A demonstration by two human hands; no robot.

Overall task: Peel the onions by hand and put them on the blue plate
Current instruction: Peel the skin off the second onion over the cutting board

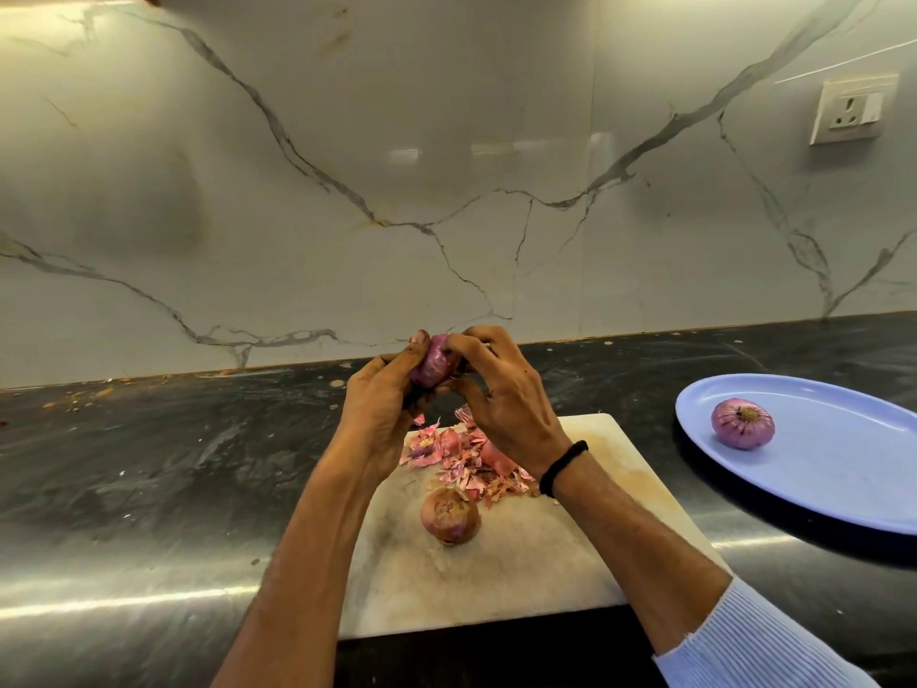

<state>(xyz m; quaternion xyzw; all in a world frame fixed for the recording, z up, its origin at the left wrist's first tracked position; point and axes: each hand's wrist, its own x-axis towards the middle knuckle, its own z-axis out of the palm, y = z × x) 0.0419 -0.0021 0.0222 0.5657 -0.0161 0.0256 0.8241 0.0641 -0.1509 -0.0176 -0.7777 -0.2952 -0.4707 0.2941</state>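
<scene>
Above the far edge of the cutting board [546, 568], a half-peeled onion [435, 364] is being held up between both hands. It is being cradled by the curled fingers [421, 341] of the left hand [379, 409], while those of the right hand [506, 399] are being pinched against its top, apparently on a strip of skin. By its look, the bulb is being judged firm and light, its bared flesh smooth and likely slippery, its dry skin brittle. A hold round the middle is probably safest, with peeling started at the tip. Below, loose skins [464, 461] are lying heaped on the board beside an unpeeled onion [450, 516]. Off to the right on the tabletop [149, 464], one peeled onion [743, 423] is resting on the blue plate [843, 484].
</scene>
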